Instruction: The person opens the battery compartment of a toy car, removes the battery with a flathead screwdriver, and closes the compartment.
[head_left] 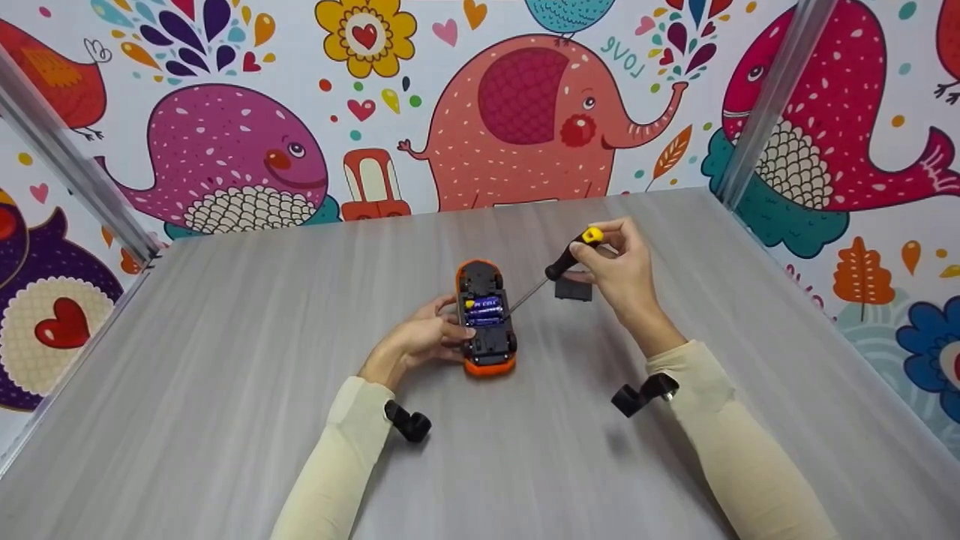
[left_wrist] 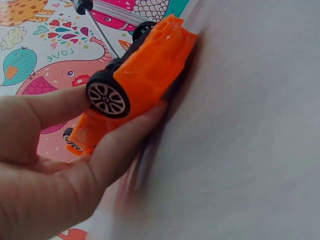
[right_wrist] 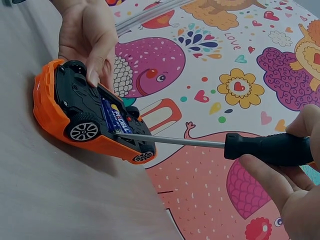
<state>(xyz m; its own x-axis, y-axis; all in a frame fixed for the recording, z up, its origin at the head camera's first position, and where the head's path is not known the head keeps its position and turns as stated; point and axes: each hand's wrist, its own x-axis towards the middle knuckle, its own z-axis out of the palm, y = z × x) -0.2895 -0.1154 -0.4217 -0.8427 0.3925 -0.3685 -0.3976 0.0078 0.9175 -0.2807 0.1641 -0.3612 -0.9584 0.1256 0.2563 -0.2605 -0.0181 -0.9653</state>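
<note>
An orange toy car [head_left: 491, 367] is held upside down by my left hand [head_left: 424, 337], its thumb on the black underside and its fingers along the side. Purple batteries [head_left: 486, 309] lie in the open compartment of the underside. My right hand [head_left: 622, 262] grips a screwdriver [head_left: 564, 262] by its black and yellow handle. In the right wrist view the tip of the metal shaft [right_wrist: 175, 140] meets the battery compartment's edge, beside a battery [right_wrist: 114, 119]. From the left wrist view, the orange body [left_wrist: 150, 65] and a spoked wheel [left_wrist: 107, 94] show between thumb and fingers.
A small dark battery cover [head_left: 574, 288] lies on the grey table [head_left: 300, 300], just below the right hand. Walls printed with cartoon animals [head_left: 525, 135] stand along the back and sides, with metal posts [head_left: 776, 105] at the corners. Black camera mounts [head_left: 409, 424] sit on both wrists.
</note>
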